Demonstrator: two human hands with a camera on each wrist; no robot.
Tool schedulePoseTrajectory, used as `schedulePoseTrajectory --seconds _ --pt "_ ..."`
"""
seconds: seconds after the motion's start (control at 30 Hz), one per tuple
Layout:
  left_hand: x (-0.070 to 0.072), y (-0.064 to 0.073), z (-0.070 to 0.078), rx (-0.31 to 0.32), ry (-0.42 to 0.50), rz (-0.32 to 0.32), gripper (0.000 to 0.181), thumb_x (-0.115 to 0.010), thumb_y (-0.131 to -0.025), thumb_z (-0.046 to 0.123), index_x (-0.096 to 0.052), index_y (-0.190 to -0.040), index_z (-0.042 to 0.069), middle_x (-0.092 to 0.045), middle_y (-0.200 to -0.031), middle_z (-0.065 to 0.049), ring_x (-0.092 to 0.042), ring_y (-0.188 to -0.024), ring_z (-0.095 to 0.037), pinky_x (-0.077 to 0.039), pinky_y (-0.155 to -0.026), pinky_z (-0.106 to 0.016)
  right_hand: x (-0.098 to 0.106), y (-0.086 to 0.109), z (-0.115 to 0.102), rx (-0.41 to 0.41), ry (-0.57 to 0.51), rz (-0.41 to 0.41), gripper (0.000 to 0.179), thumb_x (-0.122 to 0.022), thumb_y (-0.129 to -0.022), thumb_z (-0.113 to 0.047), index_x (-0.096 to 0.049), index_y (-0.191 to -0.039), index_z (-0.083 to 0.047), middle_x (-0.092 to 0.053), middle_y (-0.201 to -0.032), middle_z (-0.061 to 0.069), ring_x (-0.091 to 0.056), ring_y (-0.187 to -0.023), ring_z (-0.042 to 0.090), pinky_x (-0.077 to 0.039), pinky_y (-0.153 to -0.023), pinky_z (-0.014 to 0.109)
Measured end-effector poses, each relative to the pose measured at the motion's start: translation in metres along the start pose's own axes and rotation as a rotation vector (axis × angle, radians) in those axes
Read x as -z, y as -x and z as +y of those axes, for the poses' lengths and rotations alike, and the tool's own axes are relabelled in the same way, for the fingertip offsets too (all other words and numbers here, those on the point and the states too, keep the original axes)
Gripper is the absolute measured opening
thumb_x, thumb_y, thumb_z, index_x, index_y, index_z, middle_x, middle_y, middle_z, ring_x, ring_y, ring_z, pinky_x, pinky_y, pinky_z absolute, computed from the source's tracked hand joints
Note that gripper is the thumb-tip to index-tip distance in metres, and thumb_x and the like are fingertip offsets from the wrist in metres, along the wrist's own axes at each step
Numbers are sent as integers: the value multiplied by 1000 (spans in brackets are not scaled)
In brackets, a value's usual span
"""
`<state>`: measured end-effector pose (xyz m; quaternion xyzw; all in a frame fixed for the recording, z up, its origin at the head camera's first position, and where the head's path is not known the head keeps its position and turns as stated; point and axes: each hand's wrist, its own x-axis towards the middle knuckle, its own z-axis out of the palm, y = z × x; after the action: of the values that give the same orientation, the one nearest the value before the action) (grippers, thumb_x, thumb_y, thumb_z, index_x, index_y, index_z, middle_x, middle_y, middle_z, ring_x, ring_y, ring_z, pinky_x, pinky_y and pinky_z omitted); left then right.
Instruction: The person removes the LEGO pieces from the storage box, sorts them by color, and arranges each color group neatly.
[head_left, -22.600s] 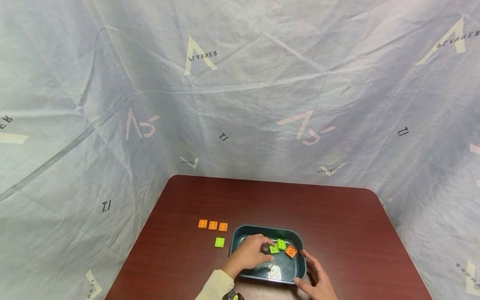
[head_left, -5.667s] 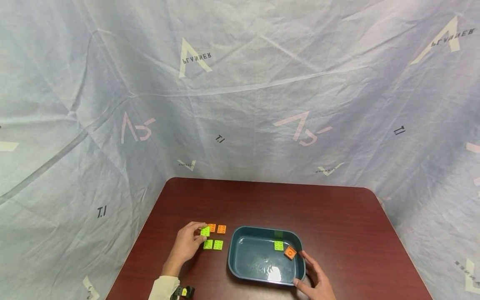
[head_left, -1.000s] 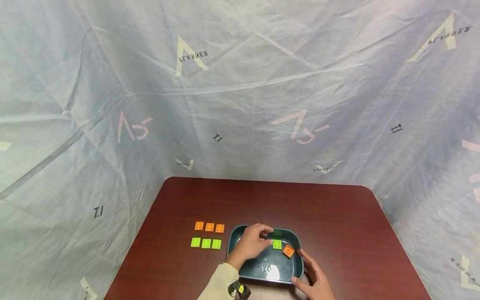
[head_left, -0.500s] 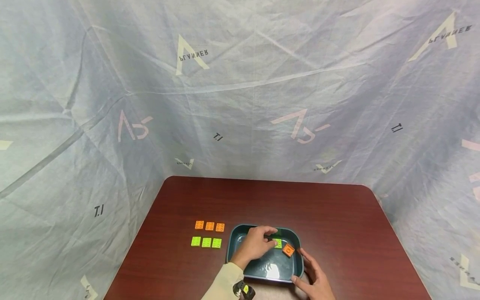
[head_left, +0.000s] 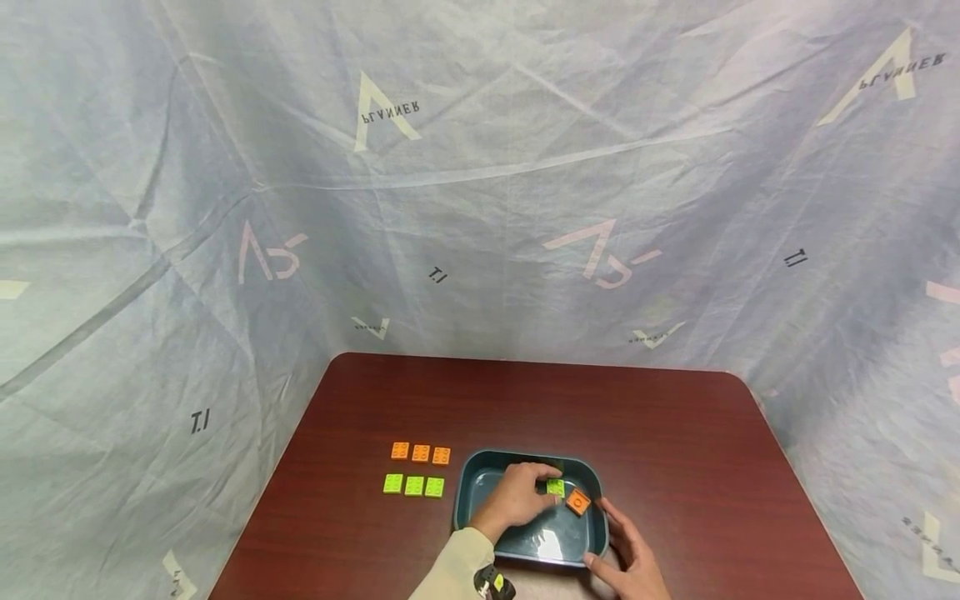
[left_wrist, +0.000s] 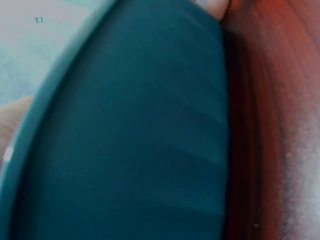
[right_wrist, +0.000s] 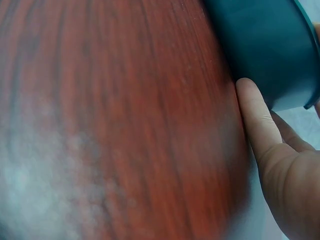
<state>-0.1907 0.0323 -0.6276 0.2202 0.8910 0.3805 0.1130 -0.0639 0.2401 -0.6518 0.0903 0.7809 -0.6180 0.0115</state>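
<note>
A dark teal plastic tray (head_left: 480, 546) stands near the table's front edge. Inside it lie a green toy building block (head_left: 555, 488) and an orange block (head_left: 577, 502) with its hollow underside up. My left hand (head_left: 519, 497) reaches into the tray, thumb and fingers at opposite sides of the green block. My right hand (head_left: 632, 557) holds the tray's near right corner, thumb at the front and fingers along the right side. The right wrist view shows a straight digit of the right hand (right_wrist: 295, 175) against the tray's outer wall (right_wrist: 270, 50). In the left wrist view the tray wall (left_wrist: 135, 125) hides the blocks.
Left of the tray, three orange blocks (head_left: 421, 453) form a row on the reddish-brown table (head_left: 600, 417). Three green blocks (head_left: 414, 486) form a second row nearer me. Grey printed sheeting (head_left: 487, 208) surrounds the table at the back and sides.
Since the earliest frame, two more green blocks have left the tray and joined the green row. Over the last second my left hand has moved slightly right, around the remaining green block.
</note>
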Motion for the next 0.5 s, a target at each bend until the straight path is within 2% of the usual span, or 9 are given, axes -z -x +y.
schedulePoseTrajectory --seconds 0.33,0.5 --pt "-5 1 0 -18 -64 11 39 -86 -90 22 -76 -127 19 -75 -124 1 -69 -114 -15 -58 -96 -32 -1 -2 2 -20 17 4 91 -92 -81 -18 -47 -159 -20 -51 -160 14 -58 -121 -6 -48 -98 12" --pt "-10 1 3 -28 -116 53 42 -89 -87 19 -76 -126 14 -76 -121 -1 -69 -108 -15 -58 -90 -28 -1 -1 3 8 0 14 90 -91 -80 -14 -47 -159 -17 -52 -159 16 -59 -120 -6 -48 -96 12"
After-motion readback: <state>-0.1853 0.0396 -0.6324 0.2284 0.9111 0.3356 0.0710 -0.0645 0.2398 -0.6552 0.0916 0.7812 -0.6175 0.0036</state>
